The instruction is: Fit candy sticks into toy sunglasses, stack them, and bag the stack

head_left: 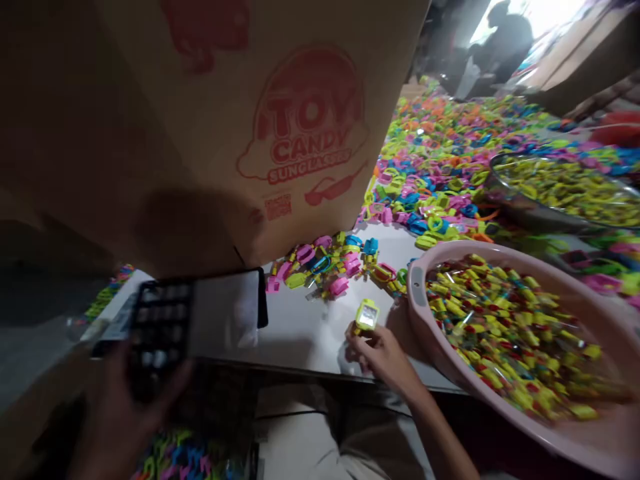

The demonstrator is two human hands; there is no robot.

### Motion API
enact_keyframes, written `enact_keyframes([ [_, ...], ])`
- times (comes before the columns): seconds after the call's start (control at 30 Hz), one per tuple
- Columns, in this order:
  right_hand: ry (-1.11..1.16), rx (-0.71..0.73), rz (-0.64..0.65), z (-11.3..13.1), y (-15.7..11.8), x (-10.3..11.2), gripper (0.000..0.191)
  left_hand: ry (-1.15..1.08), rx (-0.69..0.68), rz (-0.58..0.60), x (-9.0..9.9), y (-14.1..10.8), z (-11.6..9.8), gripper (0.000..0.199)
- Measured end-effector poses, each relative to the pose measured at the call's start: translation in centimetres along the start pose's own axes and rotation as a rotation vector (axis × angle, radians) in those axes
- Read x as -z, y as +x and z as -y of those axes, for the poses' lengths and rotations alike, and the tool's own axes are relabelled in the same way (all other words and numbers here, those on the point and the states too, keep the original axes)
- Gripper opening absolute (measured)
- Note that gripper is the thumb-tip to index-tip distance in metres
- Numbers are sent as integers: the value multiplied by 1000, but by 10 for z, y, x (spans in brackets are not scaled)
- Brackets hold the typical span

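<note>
My right hand (377,353) pinches a yellow toy watch (367,315) with a pale square face, just above the white tabletop (300,340). At the lower left my left hand (125,413), smeared by motion, grips a black gridded tray (163,320) from its near side. What sits in the tray's cells is too blurred to make out. Beyond my right hand lies a loose pile of pink, blue and yellow toy watches (340,285). A white sheet on a black-edged board (225,307) lies between the tray and that pile.
A large cardboard carton (210,160) stands behind the work spot. To the right, a pink basin (417,287) holds many small yellow wrapped pieces. Farther back are a metal bowl (505,190) of yellow pieces, a broad heap of colourful toys (450,147) and a person (507,43).
</note>
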State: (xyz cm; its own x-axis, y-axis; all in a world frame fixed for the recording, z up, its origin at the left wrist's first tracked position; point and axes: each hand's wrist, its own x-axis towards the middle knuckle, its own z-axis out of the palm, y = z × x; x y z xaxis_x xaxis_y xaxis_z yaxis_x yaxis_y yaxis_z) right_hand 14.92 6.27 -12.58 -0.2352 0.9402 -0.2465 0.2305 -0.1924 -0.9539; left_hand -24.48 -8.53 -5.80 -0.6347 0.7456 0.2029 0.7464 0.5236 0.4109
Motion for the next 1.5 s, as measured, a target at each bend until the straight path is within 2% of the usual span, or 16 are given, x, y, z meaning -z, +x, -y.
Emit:
enact_keyframes([
  [0.03, 39, -14, 17, -1, -5, -3, 50, -64, -114, -19, -18, -28, -19, 100],
  [0.1, 96, -28, 23, -3, -12, -6, 54, -67, -348, 73, -57, -82, -60, 102],
  [0.2, 132, -11, 5, -2, -10, -4, 58, 76, -495, 176, -102, -144, -112, 91],
  [0.3, 135, 28, -16, 3, -1, -6, 57, 169, -500, 254, -115, -173, -142, 81],
  [0.43, 90, 61, -9, 8, 16, -22, 49, 169, -485, 307, -108, -183, -156, 75],
  [0.57, -18, 117, -5, 8, 24, -36, 35, 179, -496, 316, -106, -186, -156, 72],
  [0.73, -113, 151, 42, 7, 26, -37, 33, 192, -474, 333, -107, -190, -158, 71],
  [0.9, -286, 188, -3, 9, 24, -40, 31, 220, -473, 348, -103, -192, -165, 69],
  [1.07, -514, 178, -18, 22, 13, -51, 14, 137, -489, 419, -96, -187, -157, 41],
  [1.17, -585, 190, 16, 31, 11, -55, 18, -108, -445, 342, -103, -160, -146, 38],
  [1.27, -585, 229, 82, 38, 14, -53, 22, -499, -311, 281, -127, -115, -140, 40],
  [1.33, -560, 265, 148, 41, 16, -48, 27, -709, -244, 377, -147, -86, -140, 51],
  [1.4, -536, 277, 201, 43, 19, -39, 30, -802, -230, 489, -162, -64, -142, 59],
  [1.5, -520, 214, 171, 45, 29, -24, 28, -806, -255, 552, -168, -49, -142, 48],
])
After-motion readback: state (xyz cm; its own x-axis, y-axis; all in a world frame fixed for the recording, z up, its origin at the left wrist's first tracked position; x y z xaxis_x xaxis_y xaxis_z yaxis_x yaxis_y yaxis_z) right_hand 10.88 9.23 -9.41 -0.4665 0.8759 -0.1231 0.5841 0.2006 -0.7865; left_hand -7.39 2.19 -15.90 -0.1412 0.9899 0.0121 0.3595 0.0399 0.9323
